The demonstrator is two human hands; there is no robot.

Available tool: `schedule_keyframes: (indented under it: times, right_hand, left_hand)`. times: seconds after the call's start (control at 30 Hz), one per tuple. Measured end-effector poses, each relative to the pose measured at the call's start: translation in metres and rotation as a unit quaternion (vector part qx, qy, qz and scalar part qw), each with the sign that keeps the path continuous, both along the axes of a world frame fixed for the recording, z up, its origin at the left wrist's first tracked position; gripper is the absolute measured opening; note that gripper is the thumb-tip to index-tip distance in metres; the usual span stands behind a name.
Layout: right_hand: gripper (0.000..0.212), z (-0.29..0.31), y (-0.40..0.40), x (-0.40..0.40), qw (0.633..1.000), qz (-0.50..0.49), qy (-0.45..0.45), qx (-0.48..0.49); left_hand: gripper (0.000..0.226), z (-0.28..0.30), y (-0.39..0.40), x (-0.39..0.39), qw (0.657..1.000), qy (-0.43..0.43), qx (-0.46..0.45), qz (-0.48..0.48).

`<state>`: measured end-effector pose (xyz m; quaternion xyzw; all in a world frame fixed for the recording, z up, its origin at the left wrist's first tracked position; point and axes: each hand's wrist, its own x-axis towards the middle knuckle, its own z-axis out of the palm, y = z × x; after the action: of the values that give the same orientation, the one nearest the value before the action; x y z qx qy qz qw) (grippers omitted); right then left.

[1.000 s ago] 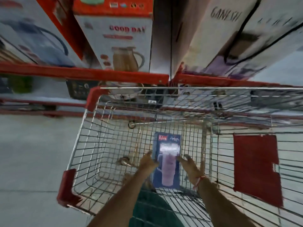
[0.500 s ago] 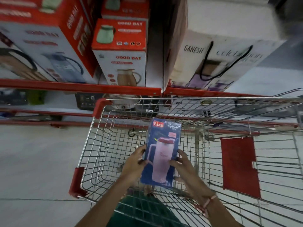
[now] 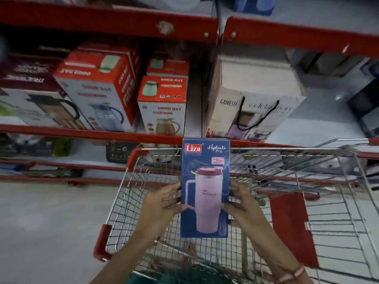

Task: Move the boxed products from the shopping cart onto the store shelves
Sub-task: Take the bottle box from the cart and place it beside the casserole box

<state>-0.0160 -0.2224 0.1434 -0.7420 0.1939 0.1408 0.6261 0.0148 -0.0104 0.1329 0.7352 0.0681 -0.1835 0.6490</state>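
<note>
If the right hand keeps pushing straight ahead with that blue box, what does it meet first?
Probably the cart's far rim: the right hand and left hand hold the blue box over the basket, its top level with the red shelf edge. Depth is unclear.

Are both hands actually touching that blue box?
Touching. The head view shows the left hand and right hand pressed against opposite sides of the blue box.

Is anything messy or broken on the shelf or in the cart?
Nothing looks broken or spilled. The blue Liza box is held upright between the left hand and right hand above the cart. The Good Day boxes stand straight on the red shelf.
</note>
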Motion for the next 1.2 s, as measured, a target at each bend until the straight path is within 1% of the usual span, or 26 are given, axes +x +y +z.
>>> schedule_keyframes:
  times: [0.17, 0.33, 0.47, 0.53, 0.67, 0.73, 0.87, 0.97, 1.07, 1.2]
  right_hand:
    - [0.032, 0.035, -0.01, 0.017, 0.992, -0.054, -0.108, -0.034]
    - [0.029, 0.092, -0.022, 0.044, 0.963, -0.087, -0.243, -0.081]
    - [0.024, 0.14, -0.035, 0.074, 0.932, -0.112, -0.33, -0.095]
    - [0.023, 0.16, -0.043, 0.094, 0.92, -0.118, -0.362, -0.089]
    - [0.027, 0.196, -0.064, 0.136, 0.901, -0.132, -0.403, -0.09]
    - [0.033, 0.213, -0.074, 0.16, 0.889, -0.148, -0.422, -0.096]
    - [0.041, 0.246, -0.092, 0.211, 0.878, -0.172, -0.429, -0.122]
    - [0.047, 0.257, -0.098, 0.243, 0.865, -0.181, -0.437, -0.165]
    - [0.047, 0.258, -0.101, 0.269, 0.852, -0.18, -0.449, -0.201]
    - [0.046, 0.255, -0.107, 0.301, 0.851, -0.18, -0.436, -0.229]
  left_hand:
    - [0.064, 0.039, -0.016, 0.021, 0.997, -0.068, -0.033, 0.009]
    - [0.064, 0.088, -0.041, 0.054, 0.984, -0.166, -0.056, 0.042]
    - [0.046, 0.138, -0.057, 0.091, 0.962, -0.261, -0.073, 0.03]
    - [0.045, 0.162, -0.066, 0.112, 0.952, -0.295, -0.077, 0.027]
    - [0.045, 0.209, -0.094, 0.149, 0.931, -0.36, -0.062, 0.028]
    - [0.044, 0.23, -0.11, 0.169, 0.917, -0.393, -0.048, 0.042]
    - [0.043, 0.261, -0.136, 0.21, 0.908, -0.414, -0.04, 0.051]
    - [0.043, 0.267, -0.146, 0.235, 0.899, -0.429, -0.038, 0.072]
    - [0.043, 0.266, -0.152, 0.26, 0.896, -0.433, -0.033, 0.094]
    - [0.043, 0.265, -0.158, 0.29, 0.891, -0.444, 0.0, 0.091]
